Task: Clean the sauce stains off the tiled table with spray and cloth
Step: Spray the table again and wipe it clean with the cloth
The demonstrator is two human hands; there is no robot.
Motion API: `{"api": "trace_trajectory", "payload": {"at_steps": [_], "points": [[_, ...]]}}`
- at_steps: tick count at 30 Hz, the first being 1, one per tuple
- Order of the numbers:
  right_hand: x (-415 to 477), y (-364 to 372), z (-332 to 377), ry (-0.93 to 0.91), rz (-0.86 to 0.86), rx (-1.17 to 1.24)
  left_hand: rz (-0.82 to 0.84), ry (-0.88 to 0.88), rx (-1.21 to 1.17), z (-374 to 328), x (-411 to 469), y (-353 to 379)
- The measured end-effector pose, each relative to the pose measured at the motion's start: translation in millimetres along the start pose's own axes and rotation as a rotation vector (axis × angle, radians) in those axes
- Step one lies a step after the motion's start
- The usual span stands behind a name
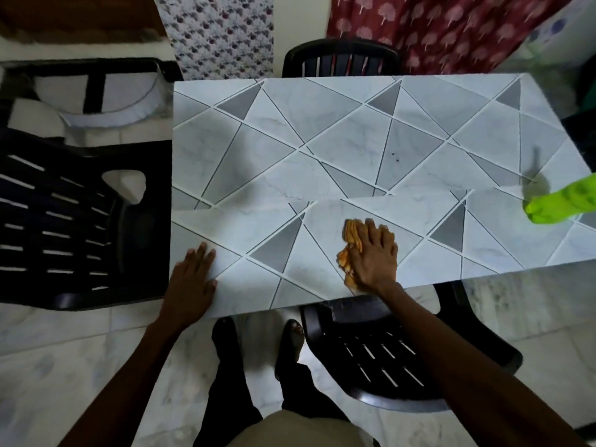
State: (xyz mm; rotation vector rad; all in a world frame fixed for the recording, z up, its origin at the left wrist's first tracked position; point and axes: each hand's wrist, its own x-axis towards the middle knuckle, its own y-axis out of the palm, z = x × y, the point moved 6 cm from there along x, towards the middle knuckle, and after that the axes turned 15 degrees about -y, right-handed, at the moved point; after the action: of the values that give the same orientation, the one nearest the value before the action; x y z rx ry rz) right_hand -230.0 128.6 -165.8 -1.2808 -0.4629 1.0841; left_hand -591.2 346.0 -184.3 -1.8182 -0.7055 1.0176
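The right hand (375,256) presses straight fingers onto a crumpled orange cloth (350,235), mostly hidden beneath them, while the flat left hand (190,282) rests on the grey-patterned tiled table (290,150).

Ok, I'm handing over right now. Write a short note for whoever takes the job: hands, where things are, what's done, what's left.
Left hand: open, flat on the tiled table near its front left corner, holding nothing.
Right hand: fingers spread, pressing the orange cloth onto the tiles near the front edge.
Green spray bottle: on the table's right side, neither hand on it.
Done: no sauce shows around the cloth.
Left: small dark specks near the table's middle need wiping.
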Motion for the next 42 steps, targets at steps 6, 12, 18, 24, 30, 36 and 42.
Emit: {"api": "trace_trajectory", "payload": {"at_steps": [6,12,18,24,30,36,42], "points": [[24.6,29.7,142.8,-0.292,-0.038,-0.101,0.013,-0.030,-0.031,-4.6,5.0,-9.6],[-42.8,73.9,192.1,-0.810,0.070,-0.190,-0.014,-0.034,-0.134,2.3,21.2,-37.0],[-0.3,18.0,61.5,-0.274,0.015,-0.060,-0.007,0.108,-0.173,8.6,28.7,-46.1],[115.4,-2.2,88.6,0.094,-0.064,0.028,-0.010,0.102,-0.183,18.2,49.4,-50.1],[89.2,43.2,230.6,-0.438,-0.027,-0.099,-0.112,0.079,-0.190,9.8,94.9,-85.7],[22.6,46.9,166.4,-0.340,-0.061,-0.052,-0.077,0.133,-0.115,-26.5,148.2,-94.2],[92.9,-8.5,37.9,0.142,-0.150,0.051,-0.052,0.127,-0.076,-55.4,157.5,-82.6]]}}
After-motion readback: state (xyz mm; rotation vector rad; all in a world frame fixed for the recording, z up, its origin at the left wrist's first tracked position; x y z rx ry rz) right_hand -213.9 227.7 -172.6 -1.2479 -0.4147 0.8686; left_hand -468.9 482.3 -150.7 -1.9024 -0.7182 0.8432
